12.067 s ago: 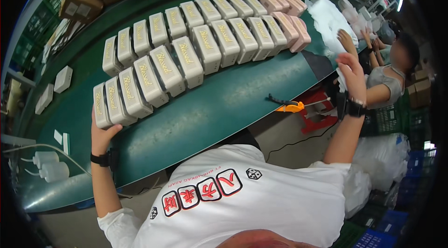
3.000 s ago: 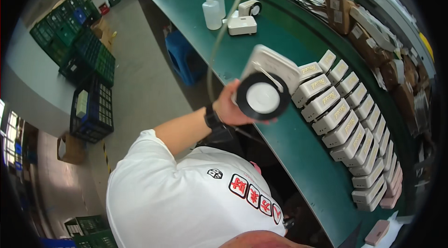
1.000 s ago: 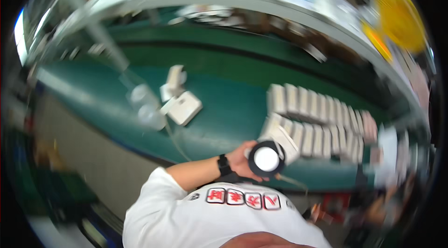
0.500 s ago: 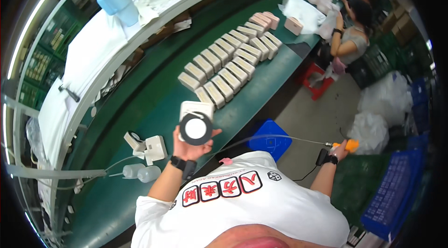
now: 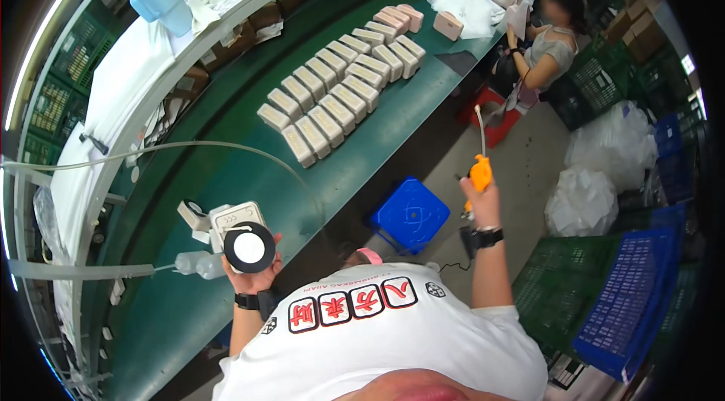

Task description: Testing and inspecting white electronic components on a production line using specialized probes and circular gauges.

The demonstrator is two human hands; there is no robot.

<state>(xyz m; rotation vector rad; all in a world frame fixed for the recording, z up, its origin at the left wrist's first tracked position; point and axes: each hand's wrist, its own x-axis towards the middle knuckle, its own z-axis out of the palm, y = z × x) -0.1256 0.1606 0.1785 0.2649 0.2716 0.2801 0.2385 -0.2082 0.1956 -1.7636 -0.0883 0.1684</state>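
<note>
My left hand [image 5: 255,274] holds a white box-shaped device [image 5: 240,229] with a round black-rimmed white face, raised over the near edge of the long green workbench [image 5: 377,125]. My right hand [image 5: 482,203] is out to the right over the floor, gripping an orange-handled tool [image 5: 480,171] with a thin white tip pointing up. Two rows of several beige boxes [image 5: 336,95] lie on the bench beyond my left hand. A thin cable [image 5: 189,146] arcs across the bench toward me.
A blue crate [image 5: 411,213] stands on the floor below the bench. A small white fixture [image 5: 193,217] and bottles [image 5: 198,263] sit left of my hand. Another person [image 5: 547,46] works at the bench's far end. Green and blue crates [image 5: 627,295] and white bags [image 5: 604,167] lie right.
The view has swung round, leaving the bench running up to the right. My left hand still holds the white device; my right hand has lifted the orange tool higher.
</note>
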